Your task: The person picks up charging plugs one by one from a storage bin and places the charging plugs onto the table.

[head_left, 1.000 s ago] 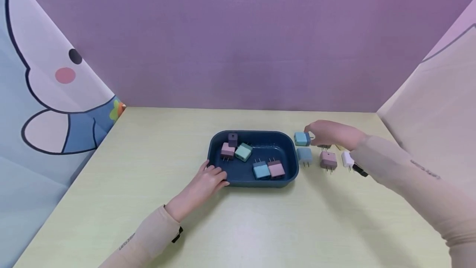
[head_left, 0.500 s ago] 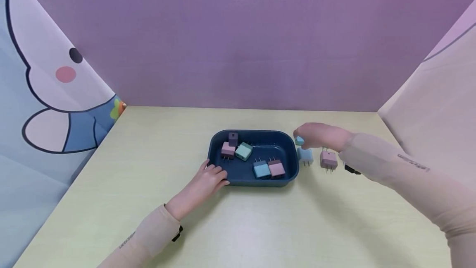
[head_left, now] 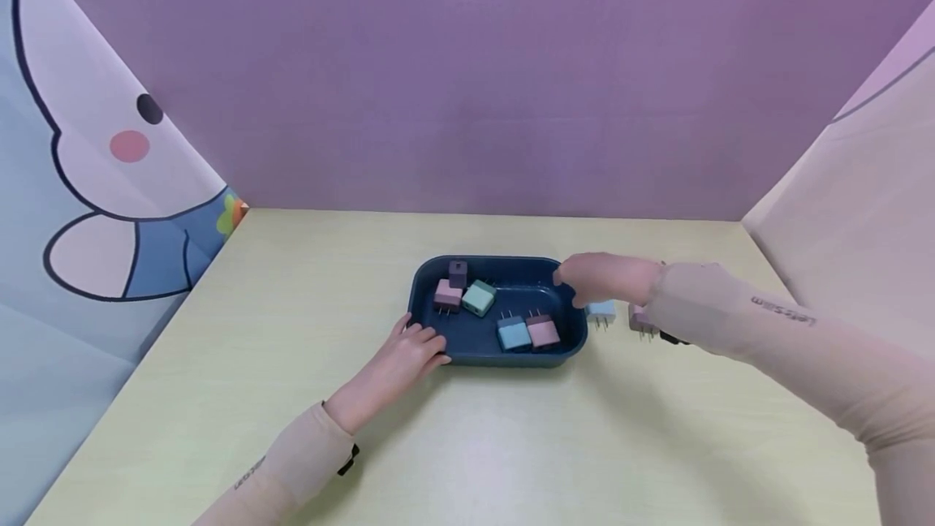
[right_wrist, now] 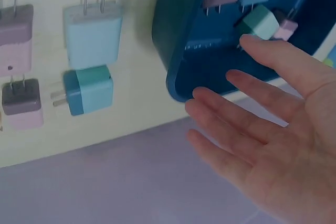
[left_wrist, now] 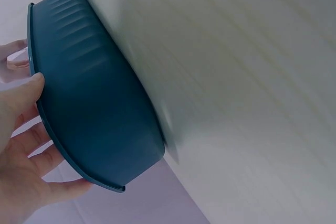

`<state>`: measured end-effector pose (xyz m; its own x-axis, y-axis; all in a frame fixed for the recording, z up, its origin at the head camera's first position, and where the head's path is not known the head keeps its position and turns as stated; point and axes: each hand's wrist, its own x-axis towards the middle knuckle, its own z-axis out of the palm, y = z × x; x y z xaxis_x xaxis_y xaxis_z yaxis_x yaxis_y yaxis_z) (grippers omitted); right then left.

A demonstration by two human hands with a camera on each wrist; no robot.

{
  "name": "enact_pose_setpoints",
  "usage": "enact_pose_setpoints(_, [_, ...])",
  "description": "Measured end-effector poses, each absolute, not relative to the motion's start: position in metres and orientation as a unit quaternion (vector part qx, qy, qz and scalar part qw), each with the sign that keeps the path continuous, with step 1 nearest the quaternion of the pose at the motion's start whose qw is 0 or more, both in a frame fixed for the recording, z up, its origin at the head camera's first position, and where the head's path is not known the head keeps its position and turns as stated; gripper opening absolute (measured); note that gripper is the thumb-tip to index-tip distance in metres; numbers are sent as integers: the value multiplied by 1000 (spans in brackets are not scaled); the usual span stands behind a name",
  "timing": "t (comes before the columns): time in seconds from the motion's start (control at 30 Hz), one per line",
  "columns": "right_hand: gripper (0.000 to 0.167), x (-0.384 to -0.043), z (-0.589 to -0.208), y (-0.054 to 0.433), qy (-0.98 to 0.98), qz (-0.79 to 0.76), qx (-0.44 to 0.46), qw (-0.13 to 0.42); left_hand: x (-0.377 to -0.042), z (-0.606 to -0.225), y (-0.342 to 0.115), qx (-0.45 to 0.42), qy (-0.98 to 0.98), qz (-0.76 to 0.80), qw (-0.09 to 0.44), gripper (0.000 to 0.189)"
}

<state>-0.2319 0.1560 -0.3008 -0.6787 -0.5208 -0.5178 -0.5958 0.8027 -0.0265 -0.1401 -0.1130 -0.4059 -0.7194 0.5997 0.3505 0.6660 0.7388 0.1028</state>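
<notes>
A dark blue plastic tray [head_left: 504, 360] holds several two-prong wall chargers, among them a mint-green charger [head_left: 479, 299] and a pink charger [head_left: 543, 332]. At its near left corner my left hand [head_left: 409, 351] grips the rim; the left wrist view shows fingertips [left_wrist: 38, 80] against the edge. My right hand [head_left: 609, 276] hovers over the tray's right end, fingers spread and nothing held, as the right wrist view shows. Beside the tray, on the table, lie a blue charger with a darker end [right_wrist: 94, 90], which the right hand hides from the head view, and a light blue charger [head_left: 601, 312].
More chargers lie right of the tray, including a mauve-and-pink charger [right_wrist: 16, 40] and a smaller dark-topped charger [right_wrist: 22, 103]. A purple backdrop [head_left: 467, 104] closes off the far table edge. Printed cloth panels [head_left: 88, 153] stand at both sides.
My right hand has moved left from the blue charger with the darker end to above the tray's right end, leaving that charger on the table. The left hand and tray stay put.
</notes>
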Motion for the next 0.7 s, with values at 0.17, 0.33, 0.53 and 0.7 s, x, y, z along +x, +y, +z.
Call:
enact_pose_setpoints(0.17, [40, -229, -309, 149, 906, 74, -316, 271, -140, -405, -113, -343, -921, -112, 144, 12])
enact_pose_setpoints(0.33, [40, -226, -321, 144, 905, 69, -322, 270, -140, -405, -113, -343, -921, -111, 144, 12])
enact_pose_setpoints(0.53, [38, -224, -335, 141, 901, 65, -342, 260, -140, -405, -113, -344, -921, -111, 146, 12])
enact_pose_setpoints(0.7, [35, -222, -343, 141, 893, 44, -370, 251, -140, -405, -113, -342, -922, -112, 140, 12])
